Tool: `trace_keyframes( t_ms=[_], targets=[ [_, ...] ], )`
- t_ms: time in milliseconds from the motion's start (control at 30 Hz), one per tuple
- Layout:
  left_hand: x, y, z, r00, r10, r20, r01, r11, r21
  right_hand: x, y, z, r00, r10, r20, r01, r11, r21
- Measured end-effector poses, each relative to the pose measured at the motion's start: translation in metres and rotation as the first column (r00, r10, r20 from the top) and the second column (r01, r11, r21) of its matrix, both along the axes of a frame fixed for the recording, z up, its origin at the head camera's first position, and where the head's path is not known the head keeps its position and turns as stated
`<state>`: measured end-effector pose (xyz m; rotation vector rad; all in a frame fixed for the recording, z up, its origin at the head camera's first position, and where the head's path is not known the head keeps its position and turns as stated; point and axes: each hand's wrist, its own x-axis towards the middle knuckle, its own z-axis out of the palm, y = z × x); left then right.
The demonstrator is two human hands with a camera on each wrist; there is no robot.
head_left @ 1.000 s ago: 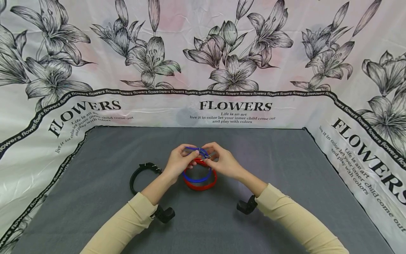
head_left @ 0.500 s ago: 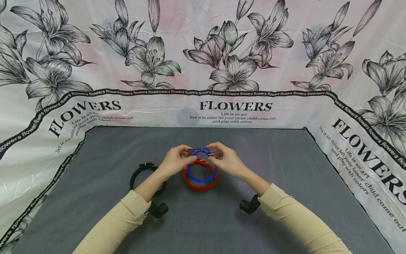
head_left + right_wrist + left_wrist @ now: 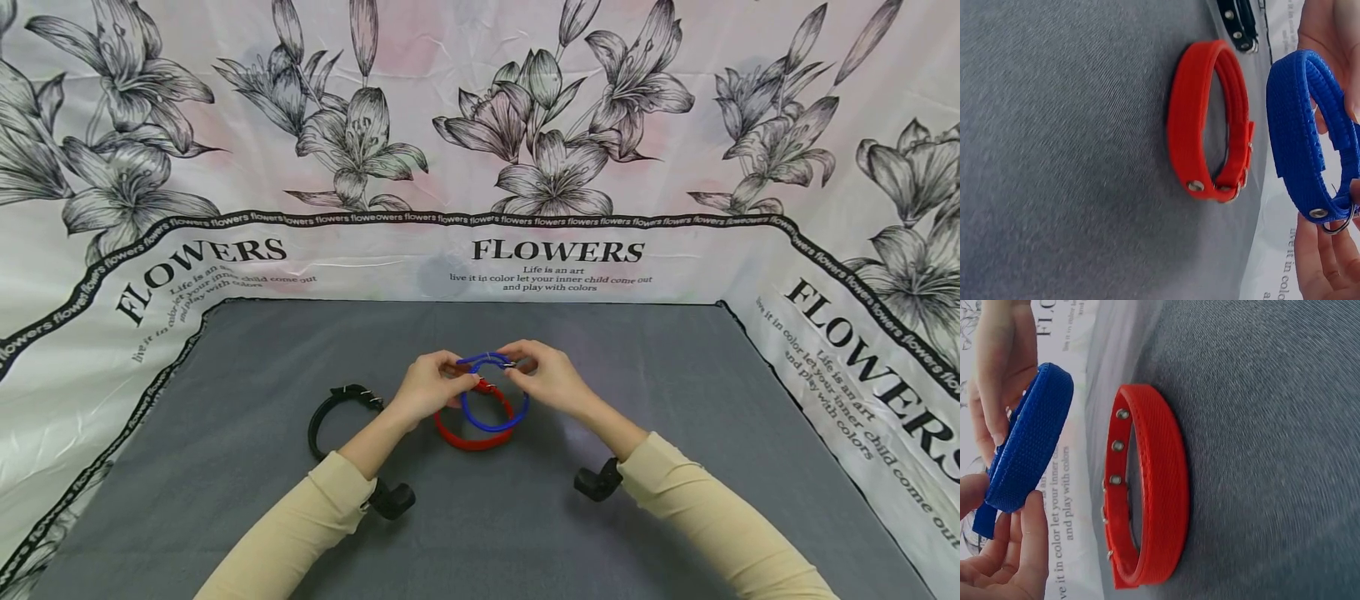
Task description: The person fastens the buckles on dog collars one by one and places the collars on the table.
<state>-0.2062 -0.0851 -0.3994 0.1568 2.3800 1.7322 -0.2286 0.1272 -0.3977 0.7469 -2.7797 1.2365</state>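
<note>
Both hands hold a blue collar [image 3: 494, 427] up in the air, fastened into a loop. The left hand [image 3: 432, 386] pinches it on the left side, near the strap's free end. At the metal buckle side, the right hand [image 3: 550, 381] grips it between thumb and fingers. In the right wrist view the blue collar [image 3: 1294, 125] shows a rivet and a D-ring. Behind and below it a red collar [image 3: 474, 444], also a closed loop, lies on the grey cloth; the red collar [image 3: 1163, 487] has metal eyelets on its strap.
A black collar [image 3: 318, 423] lies left of the red one, partly hidden by the left forearm. The grey cloth [image 3: 480, 533] covers the table. A white curtain with flower print [image 3: 555, 258] stands along the back and sides.
The blue collar has moved to the right, carried by both hands. My left hand first drew left, then came back right. The red and black collars have stayed put.
</note>
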Motion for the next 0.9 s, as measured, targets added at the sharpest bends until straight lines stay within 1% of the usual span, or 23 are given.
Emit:
trace_keyframes(
  t_ms=[133,367,500,767,900],
  targets=[
    [-0.002,0.009,-0.002,1.000,0.005,0.017,-0.005,1.000,0.010,-0.002,0.007,-0.001,1.000,-0.018,-0.005,0.018,1.000,0.016],
    [-0.012,0.028,-0.007,1.000,0.020,0.024,-0.020,1.000,-0.001,-0.007,0.021,-0.003,0.998,-0.063,0.022,0.062,0.998,0.029],
    [-0.017,0.041,-0.008,0.999,0.046,0.026,-0.045,0.999,-0.020,-0.009,0.031,-0.004,0.997,-0.076,0.026,0.075,0.996,0.042],
    [-0.025,0.064,-0.011,0.997,0.063,0.051,-0.061,0.997,-0.050,-0.013,0.050,-0.009,0.995,-0.099,0.004,0.098,0.991,0.094],
    [-0.028,0.075,-0.013,0.996,0.073,0.055,-0.069,0.995,-0.067,-0.015,0.060,-0.011,0.994,-0.113,0.012,0.111,0.987,0.115]
  ],
)
